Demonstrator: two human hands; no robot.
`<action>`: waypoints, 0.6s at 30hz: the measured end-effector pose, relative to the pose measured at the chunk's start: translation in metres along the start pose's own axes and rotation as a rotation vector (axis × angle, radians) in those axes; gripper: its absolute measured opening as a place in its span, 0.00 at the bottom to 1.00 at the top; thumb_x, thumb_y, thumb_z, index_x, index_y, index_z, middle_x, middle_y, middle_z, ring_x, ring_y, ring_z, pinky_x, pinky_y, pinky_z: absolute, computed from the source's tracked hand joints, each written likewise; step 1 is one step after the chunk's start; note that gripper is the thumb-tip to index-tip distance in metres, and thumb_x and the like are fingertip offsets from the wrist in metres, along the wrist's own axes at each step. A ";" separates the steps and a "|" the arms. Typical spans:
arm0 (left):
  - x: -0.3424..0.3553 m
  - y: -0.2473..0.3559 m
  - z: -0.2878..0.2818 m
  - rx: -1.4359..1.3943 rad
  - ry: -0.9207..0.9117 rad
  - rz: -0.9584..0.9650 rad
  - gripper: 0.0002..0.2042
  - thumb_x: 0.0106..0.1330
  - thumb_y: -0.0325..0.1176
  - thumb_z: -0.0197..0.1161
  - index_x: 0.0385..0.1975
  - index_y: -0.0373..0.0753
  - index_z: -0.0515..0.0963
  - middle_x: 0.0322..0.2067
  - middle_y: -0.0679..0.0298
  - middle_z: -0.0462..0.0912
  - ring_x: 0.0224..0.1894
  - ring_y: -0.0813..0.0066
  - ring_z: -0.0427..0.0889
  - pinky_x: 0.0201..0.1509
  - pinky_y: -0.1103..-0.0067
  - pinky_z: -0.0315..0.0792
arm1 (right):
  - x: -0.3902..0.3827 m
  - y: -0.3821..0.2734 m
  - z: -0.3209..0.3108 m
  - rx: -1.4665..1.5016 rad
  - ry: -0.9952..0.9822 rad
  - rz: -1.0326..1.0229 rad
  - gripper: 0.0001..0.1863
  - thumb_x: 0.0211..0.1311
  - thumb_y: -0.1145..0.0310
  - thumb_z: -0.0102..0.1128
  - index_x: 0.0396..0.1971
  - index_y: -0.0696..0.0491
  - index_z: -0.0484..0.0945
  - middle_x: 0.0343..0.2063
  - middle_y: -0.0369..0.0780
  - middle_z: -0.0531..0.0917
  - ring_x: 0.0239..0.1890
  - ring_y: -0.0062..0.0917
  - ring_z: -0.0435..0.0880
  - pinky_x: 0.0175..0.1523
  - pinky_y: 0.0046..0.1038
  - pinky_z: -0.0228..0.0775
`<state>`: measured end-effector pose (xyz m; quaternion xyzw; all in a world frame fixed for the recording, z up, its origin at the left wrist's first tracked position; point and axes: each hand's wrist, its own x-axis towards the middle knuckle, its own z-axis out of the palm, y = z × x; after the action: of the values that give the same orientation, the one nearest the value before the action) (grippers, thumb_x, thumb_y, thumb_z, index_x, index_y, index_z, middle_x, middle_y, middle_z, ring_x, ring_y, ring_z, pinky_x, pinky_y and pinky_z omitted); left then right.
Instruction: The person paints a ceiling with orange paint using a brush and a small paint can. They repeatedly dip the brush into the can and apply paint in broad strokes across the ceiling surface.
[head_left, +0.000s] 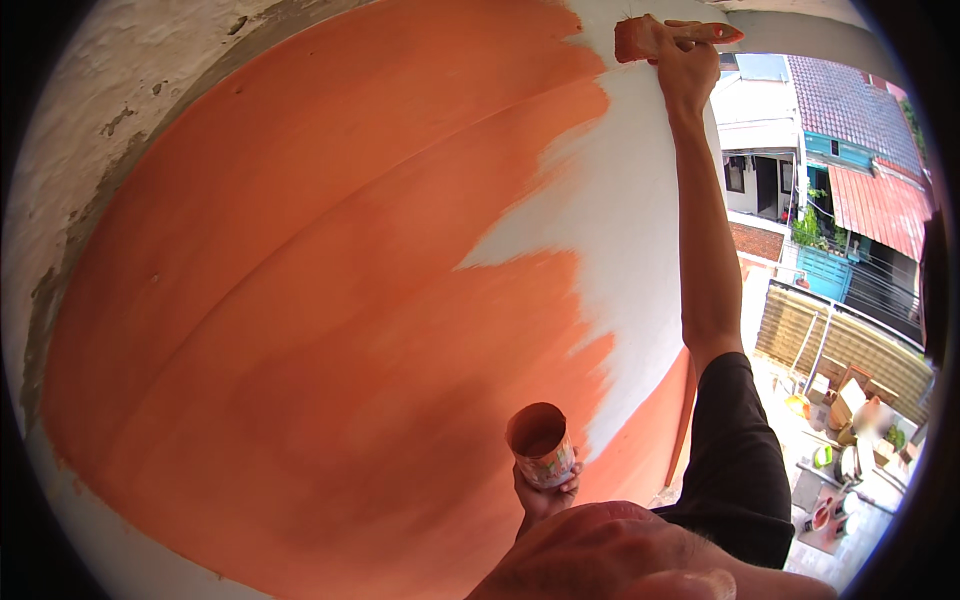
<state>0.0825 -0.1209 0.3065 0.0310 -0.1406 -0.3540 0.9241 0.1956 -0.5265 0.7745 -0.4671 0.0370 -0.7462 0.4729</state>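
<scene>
My right hand [688, 72] reaches up to the top of the wall, its fingers closed round the handle of a wide paintbrush [637, 40]. The bristles are coated in orange-red paint and lie over the white part of the wall [640, 190], just right of the painted edge; whether they touch it I cannot tell. Lower down, my left hand [540, 503] grips a small round paint can [549, 468] from below and the side. The can's inside is stained orange, and its outer wall carries a coloured print. Orange paint [330, 300] covers most of the wall with a ragged right edge.
A rough, unpainted grey-white border [90, 150] curves along the far left. To the right the wall ends at an open drop. Below lies a yard with buckets [845, 502], boards and a bamboo-like fence [830, 345]. Houses with tiled and red metal roofs [880, 210] stand beyond.
</scene>
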 end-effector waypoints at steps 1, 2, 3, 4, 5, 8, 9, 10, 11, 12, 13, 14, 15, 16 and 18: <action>-0.001 0.001 0.000 -0.010 0.001 -0.007 0.37 0.69 0.61 0.58 0.66 0.36 0.66 0.57 0.43 0.71 0.49 0.52 0.75 0.37 0.75 0.79 | -0.001 -0.006 0.004 0.024 -0.018 -0.048 0.25 0.60 0.57 0.74 0.50 0.61 0.84 0.41 0.49 0.90 0.38 0.30 0.92 0.43 0.31 0.88; -0.001 0.001 0.001 -0.020 -0.003 -0.014 0.37 0.68 0.60 0.59 0.66 0.36 0.66 0.57 0.43 0.71 0.49 0.52 0.75 0.37 0.75 0.79 | -0.003 -0.015 0.008 0.045 -0.038 -0.084 0.26 0.60 0.56 0.74 0.51 0.61 0.84 0.40 0.48 0.90 0.38 0.30 0.92 0.44 0.33 0.87; -0.001 0.002 0.001 -0.025 -0.009 -0.015 0.36 0.69 0.60 0.59 0.66 0.36 0.66 0.58 0.43 0.71 0.49 0.52 0.75 0.37 0.75 0.79 | -0.006 -0.026 0.014 0.068 -0.059 -0.119 0.27 0.60 0.55 0.74 0.52 0.61 0.84 0.38 0.48 0.90 0.37 0.30 0.92 0.45 0.34 0.87; 0.000 0.001 0.002 -0.030 -0.023 -0.016 0.36 0.69 0.60 0.58 0.66 0.37 0.66 0.58 0.43 0.71 0.49 0.52 0.75 0.37 0.75 0.79 | -0.010 -0.039 0.022 0.107 -0.019 -0.228 0.21 0.61 0.58 0.72 0.43 0.61 0.84 0.34 0.46 0.90 0.34 0.30 0.91 0.42 0.34 0.84; -0.001 0.001 0.002 -0.033 -0.016 -0.012 0.36 0.69 0.60 0.58 0.66 0.37 0.66 0.58 0.43 0.71 0.49 0.52 0.75 0.37 0.75 0.79 | -0.015 -0.055 0.035 0.148 0.019 -0.336 0.16 0.62 0.61 0.70 0.35 0.61 0.84 0.29 0.44 0.89 0.31 0.30 0.90 0.40 0.33 0.82; -0.002 -0.002 0.005 -0.022 -0.039 0.022 0.35 0.69 0.60 0.58 0.66 0.38 0.67 0.58 0.42 0.71 0.50 0.52 0.75 0.38 0.75 0.79 | -0.026 -0.100 0.063 0.389 -0.199 -0.383 0.12 0.66 0.66 0.67 0.28 0.60 0.82 0.26 0.39 0.87 0.29 0.28 0.88 0.38 0.31 0.79; -0.002 -0.002 0.005 -0.023 -0.042 0.031 0.35 0.69 0.60 0.58 0.66 0.38 0.67 0.58 0.42 0.71 0.50 0.52 0.75 0.38 0.75 0.79 | -0.026 -0.113 0.068 0.289 -0.249 -0.455 0.13 0.68 0.65 0.67 0.27 0.58 0.81 0.26 0.39 0.85 0.28 0.28 0.87 0.37 0.31 0.79; -0.002 -0.003 0.005 -0.022 -0.043 0.039 0.35 0.69 0.60 0.58 0.67 0.38 0.67 0.59 0.42 0.71 0.50 0.52 0.74 0.38 0.75 0.79 | -0.030 -0.125 0.077 0.272 -0.251 -0.481 0.15 0.70 0.63 0.63 0.26 0.57 0.81 0.25 0.41 0.85 0.28 0.32 0.87 0.37 0.33 0.79; -0.002 -0.004 0.006 -0.020 -0.045 0.047 0.35 0.69 0.60 0.58 0.67 0.39 0.67 0.59 0.42 0.71 0.50 0.52 0.74 0.38 0.75 0.79 | -0.033 -0.135 0.085 0.255 -0.252 -0.508 0.16 0.73 0.62 0.60 0.25 0.57 0.81 0.24 0.42 0.85 0.28 0.35 0.88 0.37 0.36 0.78; -0.002 -0.005 0.006 -0.022 -0.050 0.050 0.35 0.69 0.60 0.58 0.67 0.38 0.66 0.59 0.42 0.71 0.50 0.52 0.74 0.38 0.75 0.79 | -0.035 -0.144 0.089 0.156 -0.324 -0.512 0.20 0.75 0.60 0.56 0.25 0.57 0.80 0.23 0.44 0.85 0.27 0.39 0.87 0.36 0.39 0.78; -0.002 -0.005 0.007 -0.023 -0.054 0.053 0.36 0.69 0.59 0.59 0.67 0.38 0.66 0.59 0.42 0.71 0.50 0.52 0.74 0.38 0.75 0.79 | -0.037 -0.153 0.093 0.056 -0.395 -0.514 0.23 0.77 0.57 0.53 0.24 0.57 0.80 0.22 0.45 0.85 0.27 0.43 0.87 0.36 0.41 0.77; -0.002 -0.006 0.008 -0.025 -0.064 0.051 0.36 0.69 0.59 0.59 0.67 0.38 0.66 0.59 0.42 0.70 0.50 0.52 0.74 0.38 0.75 0.79 | -0.045 -0.162 0.102 0.051 -0.378 -0.541 0.24 0.76 0.55 0.52 0.24 0.57 0.80 0.21 0.46 0.85 0.27 0.47 0.87 0.35 0.44 0.77; -0.003 -0.007 0.008 -0.016 -0.010 0.067 0.35 0.70 0.60 0.56 0.66 0.37 0.66 0.57 0.43 0.73 0.48 0.53 0.75 0.36 0.75 0.78 | -0.053 -0.171 0.109 0.044 -0.361 -0.566 0.26 0.76 0.52 0.51 0.23 0.57 0.80 0.21 0.48 0.85 0.27 0.50 0.86 0.35 0.46 0.76; -0.005 -0.009 0.009 -0.010 0.037 0.077 0.35 0.70 0.60 0.52 0.65 0.36 0.67 0.55 0.43 0.75 0.46 0.54 0.76 0.33 0.76 0.77 | -0.062 -0.179 0.116 0.113 -0.345 -0.580 0.25 0.75 0.54 0.54 0.23 0.58 0.80 0.20 0.47 0.85 0.26 0.47 0.86 0.33 0.46 0.76; -0.005 -0.009 0.012 -0.016 0.043 0.063 0.35 0.70 0.60 0.53 0.65 0.36 0.66 0.55 0.44 0.75 0.47 0.54 0.76 0.33 0.76 0.77 | -0.076 -0.191 0.124 0.249 -0.308 -0.606 0.23 0.72 0.56 0.59 0.23 0.59 0.81 0.20 0.47 0.86 0.23 0.42 0.87 0.31 0.44 0.75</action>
<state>0.0699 -0.1238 0.3153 0.0269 -0.1187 -0.3250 0.9379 0.1673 -0.3168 0.8889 -0.5026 -0.2660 -0.7721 0.2837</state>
